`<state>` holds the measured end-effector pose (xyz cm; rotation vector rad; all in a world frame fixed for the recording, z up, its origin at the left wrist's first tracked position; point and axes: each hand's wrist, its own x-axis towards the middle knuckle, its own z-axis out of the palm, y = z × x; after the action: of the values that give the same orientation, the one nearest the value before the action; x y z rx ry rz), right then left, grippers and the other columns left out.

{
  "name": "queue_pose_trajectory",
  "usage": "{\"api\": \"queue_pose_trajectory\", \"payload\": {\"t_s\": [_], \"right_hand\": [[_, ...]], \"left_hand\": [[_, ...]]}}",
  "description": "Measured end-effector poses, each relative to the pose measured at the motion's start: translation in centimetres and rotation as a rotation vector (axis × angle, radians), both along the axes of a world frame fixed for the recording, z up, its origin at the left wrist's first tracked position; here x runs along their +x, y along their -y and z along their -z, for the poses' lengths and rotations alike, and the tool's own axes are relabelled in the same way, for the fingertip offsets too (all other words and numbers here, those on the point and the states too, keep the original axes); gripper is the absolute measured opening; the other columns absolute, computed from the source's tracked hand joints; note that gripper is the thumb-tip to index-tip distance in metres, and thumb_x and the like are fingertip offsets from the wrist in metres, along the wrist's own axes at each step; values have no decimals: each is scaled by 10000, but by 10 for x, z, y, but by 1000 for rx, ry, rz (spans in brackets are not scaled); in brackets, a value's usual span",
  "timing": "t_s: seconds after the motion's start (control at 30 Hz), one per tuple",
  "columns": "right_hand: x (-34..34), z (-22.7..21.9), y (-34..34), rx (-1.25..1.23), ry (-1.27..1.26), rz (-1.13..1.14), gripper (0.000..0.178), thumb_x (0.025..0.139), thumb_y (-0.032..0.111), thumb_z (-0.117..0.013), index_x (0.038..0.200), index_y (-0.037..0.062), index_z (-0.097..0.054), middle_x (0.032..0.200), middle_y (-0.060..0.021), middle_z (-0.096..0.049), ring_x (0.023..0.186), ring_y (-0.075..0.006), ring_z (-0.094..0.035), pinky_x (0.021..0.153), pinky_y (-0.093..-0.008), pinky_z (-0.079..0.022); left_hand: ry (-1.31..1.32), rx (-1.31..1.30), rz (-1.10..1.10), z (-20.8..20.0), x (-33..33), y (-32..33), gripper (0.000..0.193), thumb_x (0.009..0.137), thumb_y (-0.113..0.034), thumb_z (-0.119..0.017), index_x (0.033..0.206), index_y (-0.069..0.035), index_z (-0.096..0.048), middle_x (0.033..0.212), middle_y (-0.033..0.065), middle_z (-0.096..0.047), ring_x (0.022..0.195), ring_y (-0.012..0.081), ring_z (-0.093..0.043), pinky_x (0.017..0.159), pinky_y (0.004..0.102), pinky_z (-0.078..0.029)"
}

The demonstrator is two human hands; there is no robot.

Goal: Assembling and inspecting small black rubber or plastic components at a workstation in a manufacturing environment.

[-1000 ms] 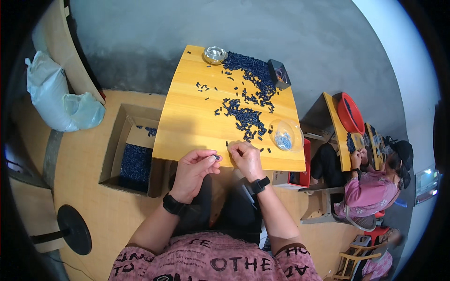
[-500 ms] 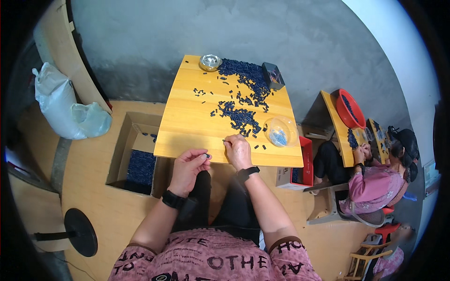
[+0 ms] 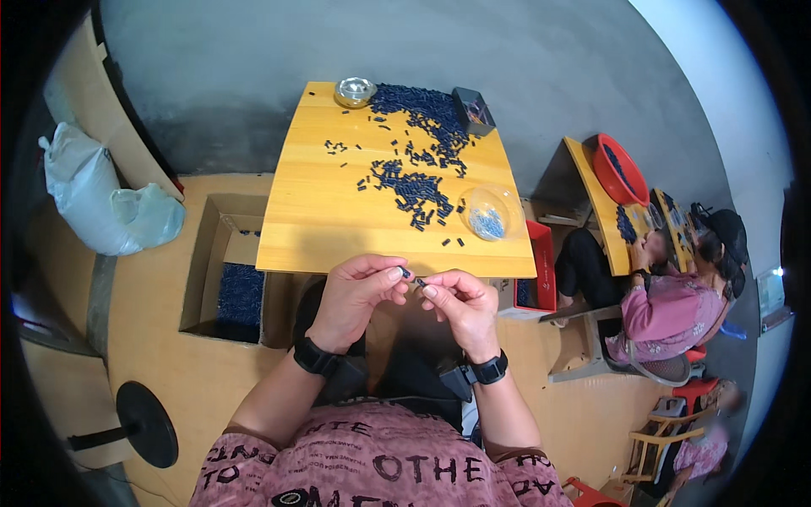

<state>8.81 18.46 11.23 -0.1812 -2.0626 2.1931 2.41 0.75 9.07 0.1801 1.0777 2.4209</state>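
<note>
Just off the table's near edge, my two hands meet with fingertips almost touching. My left hand [image 3: 359, 297] pinches a small dark blue piece [image 3: 405, 273] between thumb and forefinger. Another small dark piece [image 3: 421, 282] is in the pinch of my right hand [image 3: 463, 309]; its exact kind is too small to make out. On the wooden table [image 3: 308, 203] lies a loose heap of similar short dark pieces [image 3: 411, 188]. To its right is a clear round bowl [image 3: 509, 211] with small light blue bits [image 3: 487, 224] in it.
A metal bowl [image 3: 355, 91], a larger dark pile [image 3: 420, 103] and a black box [image 3: 473, 111] sit at the table's far side. An open cardboard box [image 3: 197, 291] is left, a red box [image 3: 543, 269] right. A co-worker [image 3: 672, 313] sits by a red basin [image 3: 604, 165].
My right hand has come off the tabletop with a small dark piece and drawn back to my left hand. The left hand has moved slightly right, and the whole view has shifted.
</note>
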Motion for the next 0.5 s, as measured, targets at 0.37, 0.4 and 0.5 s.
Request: {"api": "queue_pose_trajectory", "payload": {"t_s": [0.37, 0.4, 0.5], "right_hand": [[39, -23, -7, 249, -123, 117, 87, 864, 7, -695, 945, -24, -697, 847, -52, -645, 715, -100, -610, 660, -226, -496], [40, -22, -8, 282, -149, 123, 89, 853, 6, -702, 939, -16, -697, 834, -60, -651, 713, -117, -620, 655, -238, -497], [41, -24, -9, 439, -240, 150, 87, 830, 6, -714, 914, -1, -696, 812, -81, -659, 713, -169, -641, 646, -273, -503]], "left_hand": [[-108, -69, 110, -19, 22, -23, 179, 909, -37, -649, 1077, 14, -681, 910, 92, -702, 742, 136, -653, 717, 264, -550], [-109, -72, 113, -19, 23, -24, 179, 909, -37, -649, 1077, 14, -681, 910, 92, -702, 742, 136, -653, 717, 264, -550], [-127, -109, 116, -22, 25, -22, 177, 906, -26, -649, 1073, 18, -682, 909, 92, -699, 744, 135, -654, 721, 259, -546]]}}
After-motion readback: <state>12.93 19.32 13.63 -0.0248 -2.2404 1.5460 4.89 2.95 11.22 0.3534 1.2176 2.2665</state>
